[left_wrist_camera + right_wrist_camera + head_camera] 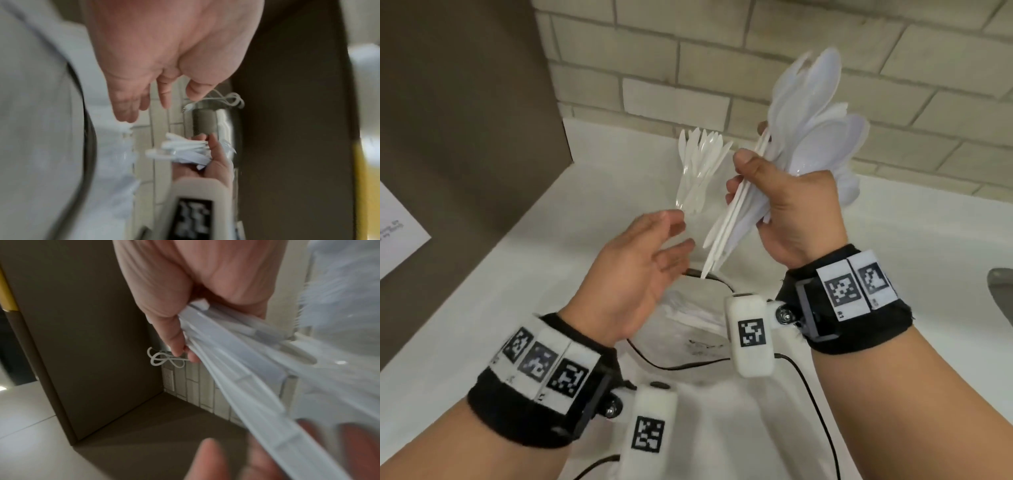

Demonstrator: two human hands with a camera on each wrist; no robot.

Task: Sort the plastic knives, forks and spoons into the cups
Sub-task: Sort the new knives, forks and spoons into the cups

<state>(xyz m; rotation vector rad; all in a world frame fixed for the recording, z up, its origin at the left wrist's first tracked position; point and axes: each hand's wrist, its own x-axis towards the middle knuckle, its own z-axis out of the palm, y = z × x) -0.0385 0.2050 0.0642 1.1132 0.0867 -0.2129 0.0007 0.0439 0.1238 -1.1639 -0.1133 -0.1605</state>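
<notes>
My right hand [743, 178] grips a thick bundle of white plastic spoons [811, 113], bowls fanned up to the right, handles pointing down-left. The wrist views show the same bundle [236, 369] [185, 149] in the right hand [180, 344] [216, 159]. My left hand [671, 236] [144, 100] is open and holds nothing, its fingertips [207, 459] close to the handle ends. Behind the hands a clear cup [688, 202] stands on the counter with white forks [698, 157] upright in it. Another clear cup [688, 308] with white pieces lies partly hidden below my hands.
The white counter [893, 222] meets a tiled wall [722, 51] at the back and a brown cabinet panel [465, 102] on the left. A sink rim [1001, 291] shows at the right edge. A looped white cable [164, 360] hangs in the corner.
</notes>
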